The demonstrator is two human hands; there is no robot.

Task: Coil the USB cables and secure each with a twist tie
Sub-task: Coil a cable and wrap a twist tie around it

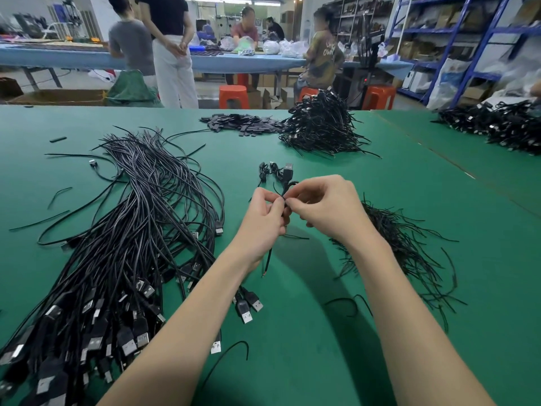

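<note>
Two hands meet over the middle of the green desk [395,200], working one coiled USB cable [285,178] held just above the surface. The left hand [262,221] has its fingers curled round the bundle, with the cable's bare tail hanging below its palm. The right hand [325,206] pinches at the top of the bundle, fingertips touching the left hand's; this looks like the twisting of a twist tie [282,197], though the tie itself is too thin and dark to make out clearly. The USB plug sticks up beyond the fingers.

By my reading, the job is well under way but far from over. A heap of finished coiled cables [320,127] sits at the far side of the desk, and another dark heap [503,127] lies far right, too blurred to say what is in it. To the left, a large sheaf of uncoiled USB cables [126,238] remains, plugs toward the person. A loose pile of thin black ties [404,244] lies just right of the hands, so supply seems ample.
</note>
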